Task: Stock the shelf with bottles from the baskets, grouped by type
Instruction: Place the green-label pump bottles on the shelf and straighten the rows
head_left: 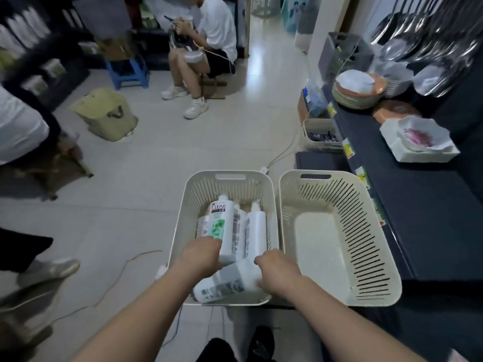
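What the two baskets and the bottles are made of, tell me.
Left basket and right basket: likely moulded plastic, cream, matt; slotted walls, cut-out handles. CLEAR bottle and lying bottle: probably plastic, white, slightly glossy; soft highlights, printed labels.

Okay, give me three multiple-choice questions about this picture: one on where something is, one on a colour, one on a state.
1. The bottles are in: A the left basket; B the right basket; C the shelf.
2. The CLEAR bottle has a label patch that is: A red; B green; C blue.
3. The right hand grips a near bottle that is: A upright; B lying crosswise; C crushed.
Answers: A, all lie inside the left basket; B, green shows below the name; B, it lies across the basket's near end.
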The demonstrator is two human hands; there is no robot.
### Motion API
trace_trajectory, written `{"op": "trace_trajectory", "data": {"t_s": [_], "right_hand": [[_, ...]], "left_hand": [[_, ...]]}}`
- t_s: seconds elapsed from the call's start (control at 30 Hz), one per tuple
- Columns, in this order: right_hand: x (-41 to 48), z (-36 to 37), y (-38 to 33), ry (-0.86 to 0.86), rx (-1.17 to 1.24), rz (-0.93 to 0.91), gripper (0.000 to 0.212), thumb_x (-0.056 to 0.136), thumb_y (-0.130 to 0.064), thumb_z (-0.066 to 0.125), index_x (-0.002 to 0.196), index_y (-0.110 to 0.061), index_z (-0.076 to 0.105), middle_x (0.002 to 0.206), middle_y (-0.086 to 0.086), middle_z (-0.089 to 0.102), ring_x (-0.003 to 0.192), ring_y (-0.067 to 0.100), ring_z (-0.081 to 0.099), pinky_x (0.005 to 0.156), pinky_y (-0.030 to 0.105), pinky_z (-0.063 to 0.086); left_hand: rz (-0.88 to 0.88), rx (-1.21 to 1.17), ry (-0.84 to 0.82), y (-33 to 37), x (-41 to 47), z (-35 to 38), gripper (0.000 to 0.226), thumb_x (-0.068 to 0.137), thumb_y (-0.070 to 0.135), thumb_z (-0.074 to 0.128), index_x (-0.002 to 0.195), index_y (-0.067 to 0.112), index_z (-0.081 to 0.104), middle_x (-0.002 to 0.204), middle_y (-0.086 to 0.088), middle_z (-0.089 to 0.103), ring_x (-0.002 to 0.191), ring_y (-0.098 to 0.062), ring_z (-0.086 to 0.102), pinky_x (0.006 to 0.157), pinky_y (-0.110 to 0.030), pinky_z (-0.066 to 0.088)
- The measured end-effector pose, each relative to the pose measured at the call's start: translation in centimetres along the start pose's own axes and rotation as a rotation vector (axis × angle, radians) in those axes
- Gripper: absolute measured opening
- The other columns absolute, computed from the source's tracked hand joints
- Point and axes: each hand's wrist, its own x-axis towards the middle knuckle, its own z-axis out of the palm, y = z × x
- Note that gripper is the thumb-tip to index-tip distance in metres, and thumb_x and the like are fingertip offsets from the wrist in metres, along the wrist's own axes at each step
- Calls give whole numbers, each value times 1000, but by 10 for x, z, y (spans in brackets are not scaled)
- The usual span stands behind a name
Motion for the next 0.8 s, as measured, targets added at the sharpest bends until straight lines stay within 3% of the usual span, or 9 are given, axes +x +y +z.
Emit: {"op": "trace_trajectory", "data": {"t_s": [0.13, 0.23, 0.3, 0.43, 0.6, 0.7, 0.8], "right_hand": [[19, 16, -5, -88, -158, -65, 35, 89, -4, 50, 123, -8, 52, 120, 16, 58, 116, 33, 51, 76, 35, 37], [36, 23, -5, -129, -274, -79, 38, 87, -4, 52, 124, -12, 51, 121, 13, 61, 115, 31, 53, 83, 35, 38], [45, 26, -5, -159, -308, -67, 37, 87, -6, 53, 123, -12, 51, 122, 11, 62, 115, 31, 54, 87, 36, 37], [59, 30, -8, -208, -351, -44, 45, 84, -8, 59, 127, -11, 45, 120, 10, 62, 112, 29, 55, 78, 37, 32], [74, 21, -3, -234, -114, -32, 39, 87, -13, 56, 125, -11, 44, 115, 10, 61, 103, 30, 60, 72, 33, 38], [78, 2, -8, -201, 110, -38, 35, 91, -33, 58, 121, -15, 52, 113, 6, 60, 102, 28, 59, 76, 35, 45], [87, -22, -31, -101, 142, -37, 29, 90, -37, 61, 108, -14, 60, 104, 4, 63, 95, 25, 60, 78, 34, 49]], "left_hand": [[-21, -47, -96, -3, 10, 21, 42, 88, 32, 64, 124, 14, 52, 123, -6, 58, 112, -26, 56, 87, -37, 47], [-11, -78, -148, -7, 17, 34, 38, 88, 27, 64, 121, 13, 52, 121, -7, 59, 109, -26, 57, 87, -38, 48], [-20, -106, -172, -10, 22, 41, 47, 87, 24, 64, 131, 16, 48, 127, -6, 57, 112, -26, 57, 89, -37, 48], [-7, -139, -224, -14, 33, 49, 55, 86, 20, 65, 137, 20, 45, 130, -6, 57, 113, -26, 58, 89, -38, 49], [49, -261, -288, -20, 44, 54, 65, 77, 25, 75, 135, 25, 48, 132, -2, 58, 114, -24, 59, 87, -37, 52], [115, -368, -333, -22, 48, 56, 69, 64, 25, 84, 126, 28, 53, 120, 1, 64, 99, -20, 63, 72, -28, 50], [102, -506, -342, -27, 49, 58, 80, 50, 38, 89, 118, 27, 48, 112, 4, 65, 90, -17, 61, 74, -32, 51]]}}
